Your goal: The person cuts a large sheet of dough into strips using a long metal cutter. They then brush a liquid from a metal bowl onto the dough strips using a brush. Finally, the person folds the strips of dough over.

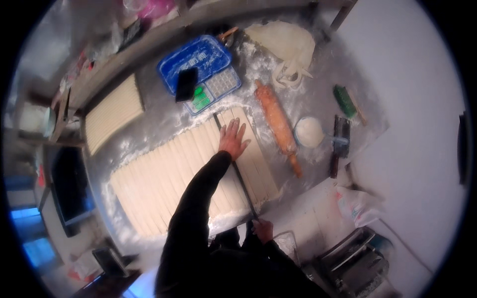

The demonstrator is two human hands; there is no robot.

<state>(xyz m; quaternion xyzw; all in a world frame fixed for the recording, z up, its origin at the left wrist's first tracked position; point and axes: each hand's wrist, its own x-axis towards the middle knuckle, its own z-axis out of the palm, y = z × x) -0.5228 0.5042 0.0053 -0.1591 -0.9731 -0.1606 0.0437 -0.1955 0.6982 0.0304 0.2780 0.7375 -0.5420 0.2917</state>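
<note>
A large rolled sheet of dough (164, 184), marked into long parallel strips, lies on the floured table. My left hand (233, 139) lies on the dough toward its far right part with fingers apart, against a long dark blade (241, 183) that runs across the sheet. My right hand (262, 228) grips the near end of the blade at the table's front edge. A wooden rolling pin (275, 121) lies just right of the dough.
A blue tray (175, 55) with a phone (187, 84) sits behind the dough. Cut strips (113, 113) lie left, a dough piece (280, 39) back right. A white bowl (308, 132), green brush (345, 101) and dark tool (340, 139) are right. A screen (69, 184) stands left.
</note>
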